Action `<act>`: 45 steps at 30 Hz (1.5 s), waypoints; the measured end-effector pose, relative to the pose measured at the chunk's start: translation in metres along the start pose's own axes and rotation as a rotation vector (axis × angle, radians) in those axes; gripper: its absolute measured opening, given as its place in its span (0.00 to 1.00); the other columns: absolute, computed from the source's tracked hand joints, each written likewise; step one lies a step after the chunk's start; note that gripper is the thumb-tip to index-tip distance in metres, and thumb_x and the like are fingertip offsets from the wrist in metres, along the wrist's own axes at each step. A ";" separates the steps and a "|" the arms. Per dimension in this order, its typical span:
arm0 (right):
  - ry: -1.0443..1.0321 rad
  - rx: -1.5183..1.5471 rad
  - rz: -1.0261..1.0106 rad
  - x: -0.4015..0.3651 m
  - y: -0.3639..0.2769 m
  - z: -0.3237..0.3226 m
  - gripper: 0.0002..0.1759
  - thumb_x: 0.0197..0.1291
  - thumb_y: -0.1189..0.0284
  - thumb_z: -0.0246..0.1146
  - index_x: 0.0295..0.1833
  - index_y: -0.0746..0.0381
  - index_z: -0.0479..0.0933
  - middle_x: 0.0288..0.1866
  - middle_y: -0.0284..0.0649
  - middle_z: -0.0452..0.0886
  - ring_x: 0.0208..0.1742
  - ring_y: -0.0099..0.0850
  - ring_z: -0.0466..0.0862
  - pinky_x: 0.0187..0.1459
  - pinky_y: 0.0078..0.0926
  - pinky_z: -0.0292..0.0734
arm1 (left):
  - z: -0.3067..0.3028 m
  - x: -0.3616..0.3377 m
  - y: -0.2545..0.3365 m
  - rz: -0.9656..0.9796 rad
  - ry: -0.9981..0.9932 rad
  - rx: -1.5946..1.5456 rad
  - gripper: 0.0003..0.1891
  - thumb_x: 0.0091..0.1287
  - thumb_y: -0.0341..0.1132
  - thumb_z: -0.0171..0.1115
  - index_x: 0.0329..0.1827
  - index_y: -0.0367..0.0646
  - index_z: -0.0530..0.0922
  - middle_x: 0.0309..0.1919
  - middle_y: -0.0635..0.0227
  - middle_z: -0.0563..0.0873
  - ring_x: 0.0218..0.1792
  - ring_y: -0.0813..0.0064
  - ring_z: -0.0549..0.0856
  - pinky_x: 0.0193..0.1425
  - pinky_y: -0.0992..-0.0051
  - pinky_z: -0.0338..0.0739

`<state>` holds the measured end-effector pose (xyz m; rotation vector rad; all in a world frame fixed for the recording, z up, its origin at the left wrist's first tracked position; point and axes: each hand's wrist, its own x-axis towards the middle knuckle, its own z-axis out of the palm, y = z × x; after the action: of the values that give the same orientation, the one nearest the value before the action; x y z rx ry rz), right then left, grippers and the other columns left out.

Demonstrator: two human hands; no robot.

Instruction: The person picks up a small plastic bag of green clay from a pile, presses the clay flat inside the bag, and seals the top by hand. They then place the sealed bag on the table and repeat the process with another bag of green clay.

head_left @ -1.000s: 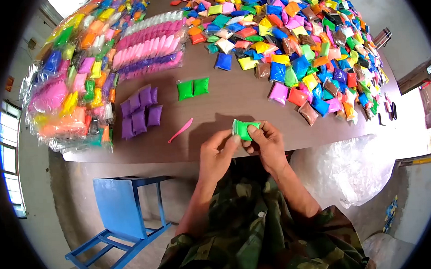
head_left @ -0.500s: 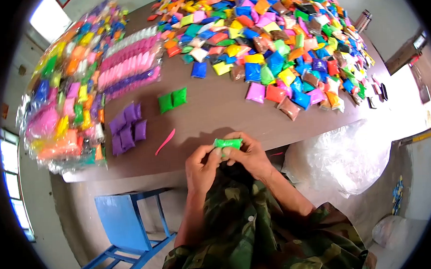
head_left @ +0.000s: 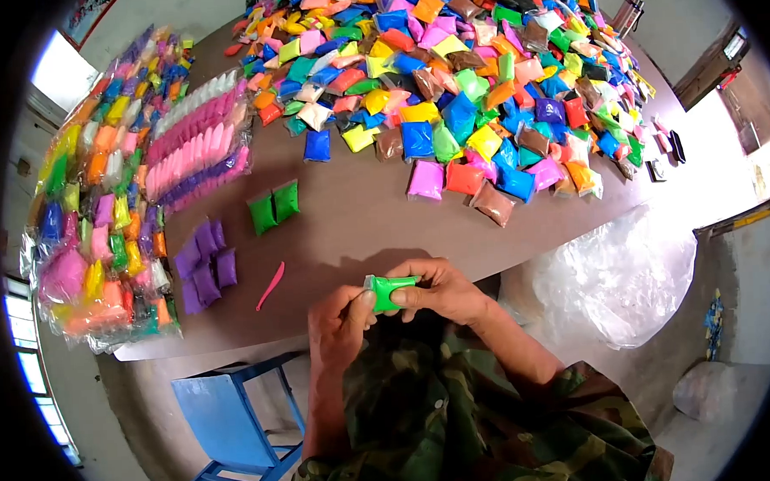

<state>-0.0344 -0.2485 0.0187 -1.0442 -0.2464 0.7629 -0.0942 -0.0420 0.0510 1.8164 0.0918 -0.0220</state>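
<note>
A small green packet (head_left: 392,293) is held between my two hands at the table's front edge. My left hand (head_left: 344,320) pinches its left end, and my right hand (head_left: 438,293) grips its right side with thumb and fingers. To the left on the brown table (head_left: 333,217) lies a pink plastic tool (head_left: 270,286). Beyond the tool are two green packets (head_left: 274,208) side by side, with a group of purple packets (head_left: 205,265) to their left.
A large heap of coloured packets (head_left: 482,93) covers the far side. Bagged packets (head_left: 104,199) and pink rows (head_left: 197,141) lie at left. A blue chair (head_left: 230,420) stands below the table, and a clear plastic bag (head_left: 611,275) is at right.
The view has shifted, so the table items appear further left. The green packet in my hands now shows a broader face, and my fingers have changed position around it.
</note>
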 end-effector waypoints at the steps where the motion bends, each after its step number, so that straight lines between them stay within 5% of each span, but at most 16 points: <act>1: 0.023 -0.047 -0.013 0.001 -0.002 -0.001 0.14 0.73 0.72 0.67 0.59 0.65 0.81 0.47 0.34 0.87 0.45 0.22 0.85 0.43 0.24 0.84 | -0.001 0.003 -0.001 -0.031 0.008 0.011 0.07 0.74 0.31 0.65 0.44 0.35 0.86 0.27 0.67 0.86 0.30 0.82 0.83 0.35 0.79 0.77; 7: 0.113 -0.269 -0.040 0.006 -0.007 -0.015 0.15 0.72 0.72 0.69 0.61 0.64 0.82 0.46 0.33 0.86 0.43 0.19 0.84 0.43 0.22 0.84 | 0.009 0.028 -0.002 0.108 -0.011 0.052 0.06 0.72 0.27 0.66 0.47 0.34 0.86 0.38 0.69 0.89 0.39 0.84 0.83 0.45 0.80 0.77; 17: 0.050 -0.122 -0.055 0.016 -0.019 -0.045 0.14 0.70 0.76 0.70 0.59 0.66 0.81 0.46 0.33 0.86 0.43 0.19 0.84 0.43 0.20 0.83 | 0.019 0.066 0.008 0.054 -0.086 -0.103 0.05 0.75 0.28 0.66 0.46 0.35 0.86 0.34 0.71 0.86 0.34 0.84 0.80 0.40 0.81 0.74; 20: 0.223 -0.224 -0.148 0.021 -0.016 -0.051 0.15 0.68 0.77 0.71 0.58 0.65 0.82 0.44 0.33 0.86 0.44 0.20 0.83 0.45 0.22 0.81 | 0.030 0.085 0.010 -0.040 -0.026 -0.015 0.06 0.76 0.30 0.65 0.45 0.35 0.86 0.31 0.73 0.85 0.33 0.87 0.79 0.38 0.82 0.72; 22: 0.392 -0.507 -0.469 0.027 -0.020 -0.055 0.15 0.64 0.82 0.72 0.57 0.67 0.82 0.52 0.39 0.87 0.49 0.24 0.85 0.48 0.23 0.82 | 0.035 0.097 0.004 0.024 0.137 0.139 0.09 0.78 0.33 0.64 0.44 0.36 0.86 0.29 0.75 0.84 0.32 0.88 0.78 0.35 0.82 0.71; 26: 0.558 -0.641 -0.615 0.038 -0.033 -0.050 0.17 0.61 0.84 0.73 0.56 0.66 0.83 0.54 0.46 0.86 0.51 0.33 0.87 0.51 0.29 0.83 | 0.046 0.107 0.011 -0.190 0.210 -0.012 0.12 0.78 0.38 0.63 0.43 0.36 0.85 0.30 0.74 0.84 0.31 0.88 0.78 0.33 0.82 0.70; 28: 0.685 -0.853 -0.697 0.043 -0.040 -0.043 0.16 0.58 0.84 0.71 0.53 0.65 0.84 0.58 0.46 0.84 0.53 0.43 0.87 0.53 0.33 0.83 | 0.059 0.106 0.016 -0.217 0.119 -0.326 0.14 0.79 0.40 0.63 0.42 0.36 0.85 0.30 0.74 0.84 0.30 0.88 0.77 0.33 0.82 0.70; 34: 0.477 -0.968 -0.703 0.063 -0.035 -0.026 0.26 0.52 0.85 0.73 0.59 0.64 0.80 0.67 0.51 0.78 0.61 0.49 0.83 0.59 0.37 0.80 | 0.045 0.135 -0.004 -0.101 0.219 -0.249 0.12 0.78 0.38 0.62 0.45 0.37 0.85 0.30 0.79 0.82 0.32 0.91 0.76 0.34 0.83 0.70; 36: 0.447 -0.937 -0.679 0.073 -0.041 -0.024 0.25 0.57 0.83 0.72 0.61 0.64 0.78 0.69 0.48 0.76 0.58 0.42 0.84 0.59 0.34 0.80 | 0.029 0.141 -0.006 -0.063 0.203 -0.240 0.11 0.78 0.37 0.62 0.45 0.37 0.85 0.30 0.80 0.81 0.32 0.91 0.75 0.34 0.83 0.70; 38: 0.476 -0.501 -0.515 0.090 -0.038 -0.023 0.20 0.65 0.79 0.69 0.62 0.66 0.77 0.64 0.43 0.78 0.56 0.31 0.82 0.56 0.30 0.81 | 0.016 0.148 -0.007 -0.031 0.192 -0.228 0.10 0.78 0.37 0.62 0.45 0.38 0.85 0.29 0.82 0.80 0.32 0.92 0.75 0.34 0.83 0.69; 39: 0.505 -0.324 -0.522 0.108 -0.035 -0.021 0.19 0.68 0.73 0.70 0.61 0.68 0.77 0.50 0.36 0.83 0.48 0.22 0.82 0.47 0.21 0.79 | 0.011 0.152 -0.005 0.010 0.159 -0.197 0.10 0.78 0.36 0.62 0.45 0.38 0.85 0.30 0.81 0.81 0.32 0.91 0.75 0.35 0.83 0.70; 42: 0.378 -0.252 -0.247 0.132 -0.048 -0.034 0.14 0.71 0.73 0.68 0.58 0.67 0.79 0.37 0.29 0.81 0.36 0.16 0.77 0.36 0.17 0.73 | 0.001 0.167 -0.006 0.087 0.147 -0.130 0.09 0.78 0.35 0.62 0.46 0.38 0.84 0.30 0.80 0.81 0.32 0.91 0.75 0.35 0.82 0.70; 45: 0.409 -0.265 -0.331 0.154 -0.060 -0.032 0.09 0.71 0.74 0.69 0.52 0.65 0.81 0.33 0.26 0.77 0.32 0.14 0.73 0.33 0.16 0.69 | 0.004 0.186 -0.010 0.151 0.197 -0.165 0.09 0.77 0.36 0.63 0.45 0.37 0.84 0.28 0.80 0.80 0.30 0.91 0.74 0.32 0.82 0.68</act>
<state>0.1206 -0.1839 0.0279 -1.3434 -0.1633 0.2107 0.0907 -0.0338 0.0280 1.6521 0.0929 0.2643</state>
